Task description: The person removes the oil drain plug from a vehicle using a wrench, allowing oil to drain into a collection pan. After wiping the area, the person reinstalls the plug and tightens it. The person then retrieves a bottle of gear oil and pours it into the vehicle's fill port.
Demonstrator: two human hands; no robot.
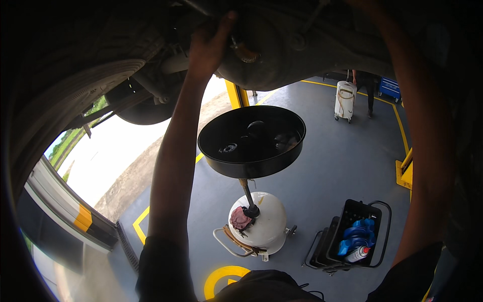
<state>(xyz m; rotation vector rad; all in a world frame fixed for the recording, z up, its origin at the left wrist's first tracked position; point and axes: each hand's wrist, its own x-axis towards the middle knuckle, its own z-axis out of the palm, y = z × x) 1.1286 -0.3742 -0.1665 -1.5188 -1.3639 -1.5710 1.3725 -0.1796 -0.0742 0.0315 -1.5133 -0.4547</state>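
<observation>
Both my arms reach up under a raised vehicle. My left hand is up against the dark underside, beside the rounded axle housing. One digit points up and the others look curled; what they grip is lost in shadow. A rusty brown fitting sits on the housing just right of that hand. My right forearm rises to the top edge, where the hand is cut off and dark. Below the housing stands a round black drain pan with dark, shiny contents, on a post from a white tank.
A pink rag lies on the tank. To its right, a black wheeled cart holds blue items and a spray can. A tyre hangs at the left. Further back, a person stands beside another white tank, near a yellow post.
</observation>
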